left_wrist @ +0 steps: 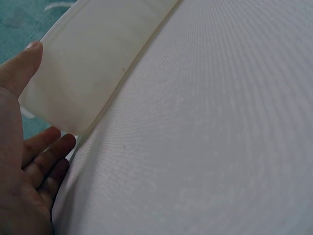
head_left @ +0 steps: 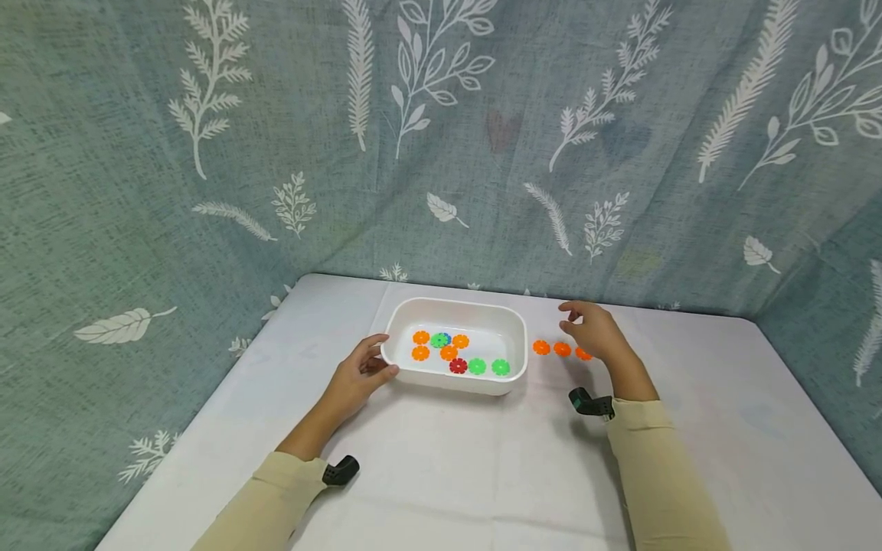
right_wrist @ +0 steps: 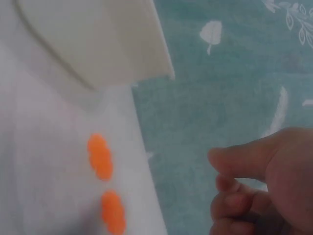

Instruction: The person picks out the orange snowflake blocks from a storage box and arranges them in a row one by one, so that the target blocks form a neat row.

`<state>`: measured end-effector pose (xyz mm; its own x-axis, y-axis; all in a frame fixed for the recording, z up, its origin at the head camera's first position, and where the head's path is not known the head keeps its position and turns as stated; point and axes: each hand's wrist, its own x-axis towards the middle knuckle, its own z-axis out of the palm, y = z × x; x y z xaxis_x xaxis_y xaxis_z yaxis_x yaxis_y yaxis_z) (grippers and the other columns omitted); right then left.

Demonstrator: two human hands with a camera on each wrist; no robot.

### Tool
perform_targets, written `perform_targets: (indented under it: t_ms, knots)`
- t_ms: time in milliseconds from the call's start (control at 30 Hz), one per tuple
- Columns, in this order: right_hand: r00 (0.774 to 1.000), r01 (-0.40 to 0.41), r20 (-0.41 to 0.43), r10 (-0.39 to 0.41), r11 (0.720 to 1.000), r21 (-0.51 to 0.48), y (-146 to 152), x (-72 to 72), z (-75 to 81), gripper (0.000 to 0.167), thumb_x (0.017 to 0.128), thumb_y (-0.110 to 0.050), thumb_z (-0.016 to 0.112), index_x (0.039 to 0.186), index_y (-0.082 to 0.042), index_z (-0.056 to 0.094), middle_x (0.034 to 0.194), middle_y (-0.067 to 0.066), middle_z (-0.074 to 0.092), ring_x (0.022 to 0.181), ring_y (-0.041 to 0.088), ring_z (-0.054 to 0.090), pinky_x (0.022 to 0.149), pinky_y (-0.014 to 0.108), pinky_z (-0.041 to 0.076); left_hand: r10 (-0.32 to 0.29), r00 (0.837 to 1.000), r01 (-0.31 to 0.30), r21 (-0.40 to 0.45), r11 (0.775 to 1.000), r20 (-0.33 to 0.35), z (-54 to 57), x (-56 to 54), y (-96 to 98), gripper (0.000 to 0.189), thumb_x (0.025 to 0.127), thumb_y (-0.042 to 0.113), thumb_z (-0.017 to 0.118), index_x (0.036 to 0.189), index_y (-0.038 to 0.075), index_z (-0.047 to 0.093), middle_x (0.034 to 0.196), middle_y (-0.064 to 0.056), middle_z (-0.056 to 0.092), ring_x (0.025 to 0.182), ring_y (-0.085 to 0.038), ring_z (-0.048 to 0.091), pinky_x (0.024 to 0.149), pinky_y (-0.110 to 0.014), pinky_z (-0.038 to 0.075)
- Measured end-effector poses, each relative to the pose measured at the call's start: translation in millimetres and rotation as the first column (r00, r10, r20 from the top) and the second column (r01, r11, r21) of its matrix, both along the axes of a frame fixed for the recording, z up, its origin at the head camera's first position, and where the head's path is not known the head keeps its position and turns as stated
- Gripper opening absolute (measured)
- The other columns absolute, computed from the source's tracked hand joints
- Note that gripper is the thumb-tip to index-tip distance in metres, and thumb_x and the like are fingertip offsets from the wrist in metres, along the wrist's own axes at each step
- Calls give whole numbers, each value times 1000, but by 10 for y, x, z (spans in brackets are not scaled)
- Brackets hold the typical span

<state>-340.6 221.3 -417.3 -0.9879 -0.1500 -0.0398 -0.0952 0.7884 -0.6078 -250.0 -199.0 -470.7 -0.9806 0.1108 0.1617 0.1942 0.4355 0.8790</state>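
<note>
A white plastic basin (head_left: 455, 380) sits on the table with several flower-edged discs in it. My left hand (head_left: 357, 380) holds its left end, the thumb along the near wall and the fingers around the corner. In the left wrist view the thumb (left_wrist: 30, 63) lies against the basin's side (left_wrist: 93, 63), and the fingertips (left_wrist: 63, 142) are at its lower corner. To the right of the basin, three orange discs (head_left: 562, 349) lie in a row. My right hand (head_left: 596, 330) hovers over the rightmost, partly hiding it; its fingers are loosely bent, thumb apart, holding nothing visible.
Inside the basin are orange discs (head_left: 421, 337), green discs (head_left: 501, 367), a red disc (head_left: 458, 366) and a blue disc partly under a green one. A white cloth (head_left: 441, 467) covers the table. Behind it hangs a leaf-patterned green curtain (head_left: 482, 207).
</note>
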Motion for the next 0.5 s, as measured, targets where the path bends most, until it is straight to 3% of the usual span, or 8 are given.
perform_targets:
  t_ms: [167, 500]
  knots:
    - [999, -33, -14, 33, 999, -37, -190, -4, 62, 41, 99, -19, 57, 138, -7, 53, 120, 15, 56, 93, 31, 54, 72, 41, 46, -8, 1000, 8, -16, 1000, -17, 100, 76, 40, 66, 90, 27, 73, 145, 8, 41, 133, -21, 56, 103, -31, 59, 93, -50, 44]
    - [994, -104, -38, 102, 992, -64, -684, -21, 111, 35, 98, -21, 59, 133, -14, 58, 113, 5, 60, 88, 25, 54, 67, 36, 47, -10, 1000, 10, -8, 1000, -28, 96, 74, 38, 65, 90, 26, 73, 144, 8, 41, 132, -20, 57, 103, -32, 59, 92, -51, 44]
